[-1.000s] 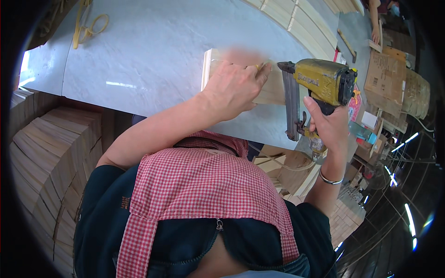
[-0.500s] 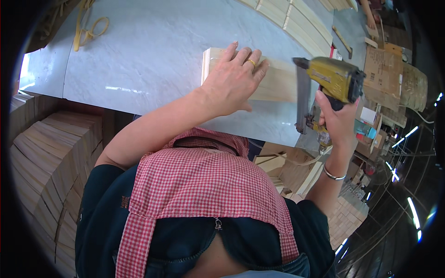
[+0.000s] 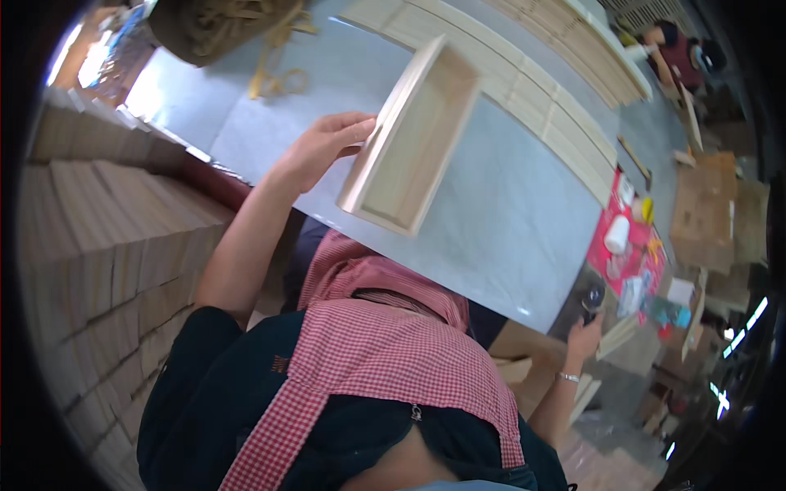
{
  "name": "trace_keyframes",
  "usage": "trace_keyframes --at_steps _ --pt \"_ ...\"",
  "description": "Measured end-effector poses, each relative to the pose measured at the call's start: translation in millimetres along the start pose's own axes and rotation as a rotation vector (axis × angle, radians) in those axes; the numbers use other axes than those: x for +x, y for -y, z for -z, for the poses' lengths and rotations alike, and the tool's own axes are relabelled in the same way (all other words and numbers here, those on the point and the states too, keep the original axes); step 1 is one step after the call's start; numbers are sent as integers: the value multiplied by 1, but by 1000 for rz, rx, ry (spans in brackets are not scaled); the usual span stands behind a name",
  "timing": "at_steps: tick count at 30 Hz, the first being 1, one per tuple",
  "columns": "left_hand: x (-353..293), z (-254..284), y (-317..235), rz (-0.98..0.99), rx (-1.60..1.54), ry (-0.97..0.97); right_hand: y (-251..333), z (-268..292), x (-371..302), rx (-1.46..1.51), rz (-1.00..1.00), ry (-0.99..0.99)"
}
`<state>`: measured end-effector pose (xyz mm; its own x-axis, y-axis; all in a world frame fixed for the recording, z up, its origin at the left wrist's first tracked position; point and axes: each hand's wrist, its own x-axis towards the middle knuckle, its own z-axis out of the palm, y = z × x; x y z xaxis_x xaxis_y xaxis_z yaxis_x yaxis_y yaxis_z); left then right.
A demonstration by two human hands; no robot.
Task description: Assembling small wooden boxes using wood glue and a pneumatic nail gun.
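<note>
A shallow, open-topped wooden box [image 3: 422,135] of pale wood is tilted up, with its hollow inside showing. My left hand [image 3: 327,147] grips its left long wall, with the thumb and fingers at the edge; part of the fingers is hidden behind the wall. Over at the right end of the table, my right hand [image 3: 584,337] is wrapped round the handle of a nail gun [image 3: 591,296]. Its body looks dark and small from this angle, and its far parts are hard to make out.
Rows of pale wooden pieces [image 3: 524,86] line the table's [image 3: 524,196] far side. A hammer [image 3: 634,162], a white bottle [image 3: 617,235] and a red sheet [image 3: 602,254] are at the right. Stacked boards [image 3: 98,229] stand at my left. Another person [image 3: 679,57] is at the far right.
The wooden box has been lifted and tipped, so its hollow side now shows. My left hand has shifted from its top to its left wall. My right hand has carried the nail gun away from it.
</note>
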<state>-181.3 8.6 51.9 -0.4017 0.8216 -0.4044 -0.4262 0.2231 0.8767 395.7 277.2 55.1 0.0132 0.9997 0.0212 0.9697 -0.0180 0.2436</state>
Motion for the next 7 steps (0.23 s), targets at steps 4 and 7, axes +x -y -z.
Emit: trace_keyframes --at_steps 4,7 --pt "-36 18 23 -177 262 -404 -31 -50 20 108 -3 -89" --pt "-75 -8 35 -701 1057 -354 -37 -79 44 172 122 -195"
